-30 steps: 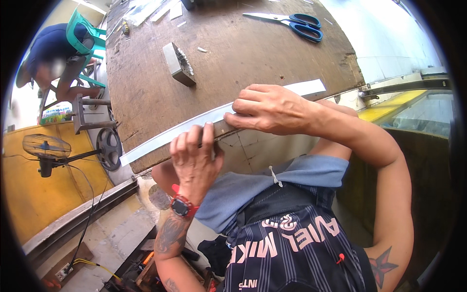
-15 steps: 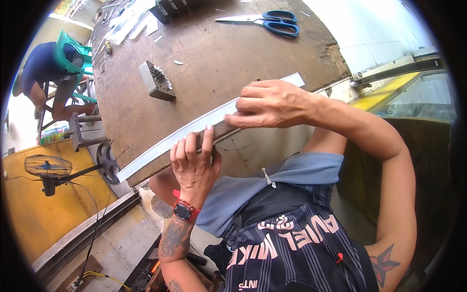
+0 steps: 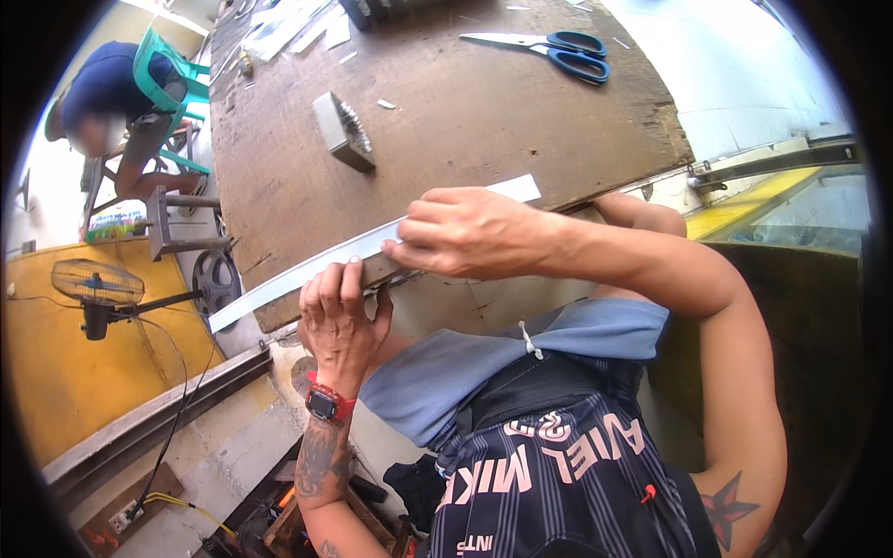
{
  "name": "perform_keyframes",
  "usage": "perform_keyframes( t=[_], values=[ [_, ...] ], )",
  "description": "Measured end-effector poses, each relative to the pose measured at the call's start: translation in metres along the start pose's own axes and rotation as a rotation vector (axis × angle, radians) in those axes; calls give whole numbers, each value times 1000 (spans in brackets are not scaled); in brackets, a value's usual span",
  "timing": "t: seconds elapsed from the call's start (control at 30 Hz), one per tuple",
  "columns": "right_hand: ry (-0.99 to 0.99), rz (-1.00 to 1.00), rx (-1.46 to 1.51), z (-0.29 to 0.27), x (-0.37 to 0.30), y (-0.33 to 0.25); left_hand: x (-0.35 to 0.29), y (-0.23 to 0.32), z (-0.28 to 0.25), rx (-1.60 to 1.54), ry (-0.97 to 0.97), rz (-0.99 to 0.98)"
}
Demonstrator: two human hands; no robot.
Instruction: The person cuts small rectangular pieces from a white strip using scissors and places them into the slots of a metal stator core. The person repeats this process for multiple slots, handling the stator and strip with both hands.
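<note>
A long white strip (image 3: pixel 307 275), thin and flat, lies along the near edge of a worn wooden table (image 3: pixel 446 130). Its left end juts past the table's corner. My right hand (image 3: pixel 465 231) is closed on the strip right of its middle, fingers curled, with the right end showing beyond it. To the left, my left hand (image 3: pixel 339 312) grips at the table edge, its fingertips pressed on the strip's near side and the thumb lower beside the edge. A small metal block with a jagged, finned side (image 3: pixel 342 132) stands farther back on the tabletop.
Scissors with dark blue handles (image 3: pixel 577 58) lie at the far right. White offcuts (image 3: pixel 279 28) and a black object (image 3: pixel 381 11) are at the back. On the left are a person on a green chair (image 3: pixel 172 79), a metal stool (image 3: pixel 181 223) and a fan (image 3: pixel 98 288).
The strip has slid left along the table edge, so its left end sticks out farther. My right hand has travelled left with it. My view has shifted slightly.
</note>
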State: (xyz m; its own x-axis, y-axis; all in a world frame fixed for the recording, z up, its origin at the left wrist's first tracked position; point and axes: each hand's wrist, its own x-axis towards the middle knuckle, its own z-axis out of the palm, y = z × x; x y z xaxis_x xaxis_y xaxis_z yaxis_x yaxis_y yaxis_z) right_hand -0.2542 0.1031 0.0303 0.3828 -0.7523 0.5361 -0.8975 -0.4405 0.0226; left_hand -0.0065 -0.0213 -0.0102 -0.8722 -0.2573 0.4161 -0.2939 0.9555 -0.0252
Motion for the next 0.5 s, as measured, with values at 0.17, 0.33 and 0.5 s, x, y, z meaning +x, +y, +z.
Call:
perform_keyframes(
  t=[0.17, 0.33, 0.5],
  values=[
    [30, -20, -13, 3, -26, 9, -5, -4, -3, 65, -34, 25],
    [-51, 24, 4, -1, -28, 9, 9, 25, 4, -26, -47, -47],
    [-22, 13, 24, -16, -38, 17, 10, 24, 10, 18, 37, 34]
  ],
)
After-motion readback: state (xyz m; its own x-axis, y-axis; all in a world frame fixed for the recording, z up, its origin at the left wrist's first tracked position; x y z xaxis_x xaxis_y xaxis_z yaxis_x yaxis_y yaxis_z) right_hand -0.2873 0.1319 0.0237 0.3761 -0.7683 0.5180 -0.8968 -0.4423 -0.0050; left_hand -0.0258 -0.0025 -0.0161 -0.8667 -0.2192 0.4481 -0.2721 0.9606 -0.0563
